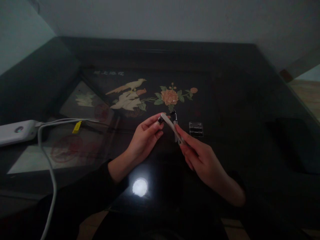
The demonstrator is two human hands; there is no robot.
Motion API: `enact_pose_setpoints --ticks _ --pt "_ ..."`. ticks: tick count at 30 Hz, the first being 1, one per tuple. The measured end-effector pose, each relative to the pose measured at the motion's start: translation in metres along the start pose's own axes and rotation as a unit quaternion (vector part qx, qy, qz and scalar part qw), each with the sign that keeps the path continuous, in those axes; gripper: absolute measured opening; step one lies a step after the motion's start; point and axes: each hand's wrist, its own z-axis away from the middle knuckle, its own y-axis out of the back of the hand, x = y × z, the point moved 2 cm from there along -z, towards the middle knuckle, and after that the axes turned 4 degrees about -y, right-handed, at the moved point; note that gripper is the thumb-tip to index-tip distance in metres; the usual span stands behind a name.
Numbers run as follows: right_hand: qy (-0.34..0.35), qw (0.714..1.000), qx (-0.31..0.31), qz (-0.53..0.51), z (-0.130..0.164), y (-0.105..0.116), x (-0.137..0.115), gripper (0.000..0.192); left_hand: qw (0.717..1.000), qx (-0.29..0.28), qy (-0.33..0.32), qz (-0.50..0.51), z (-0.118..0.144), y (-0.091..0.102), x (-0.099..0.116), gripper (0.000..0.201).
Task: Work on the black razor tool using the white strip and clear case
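I hold a slim white stick-shaped tool above the middle of the dark glossy tabletop, just in front of the inlaid bird-and-flower picture. My right hand pinches its near end between thumb and forefinger, fingers closed snugly on it. My left hand is closed around a small dark piece at the stick's far end; I cannot tell whether that piece is joined to it.

The stick looks light, rigid and smooth, probably plastic, so it should take a light pinch near either end; squeezed mid-length it might flex or slip.

Its long axis runs diagonally, from near-right at my right fingers to far-left at my left fingertips, tilted slightly upward.

A small clear ridged case lies just right of my hands. A white power bank with a white cable sits at the left edge.
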Motion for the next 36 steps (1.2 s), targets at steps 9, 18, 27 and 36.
enact_pose_setpoints --ticks 9,18,27,36 --pt "0.012 1.000 0.020 0.015 -0.0034 0.0035 0.0023 0.048 1.000 0.004 0.000 -0.004 0.0002 0.0003 -0.0006 0.046" --pt "0.049 0.998 -0.003 -0.039 0.0014 -0.0011 -0.0031 0.049 1.000 -0.013 0.004 -0.025 -0.0007 0.0004 0.0002 0.042" --pt "0.005 1.000 0.004 -0.022 0.0014 0.0008 -0.0027 0.047 1.000 -0.012 0.015 -0.018 -0.0001 -0.0014 0.0013 0.045" --pt "0.009 0.999 0.040 -0.003 -0.0044 0.0040 0.0038 0.048 1.000 -0.001 0.011 -0.008 0.0000 -0.0002 -0.0008 0.042"
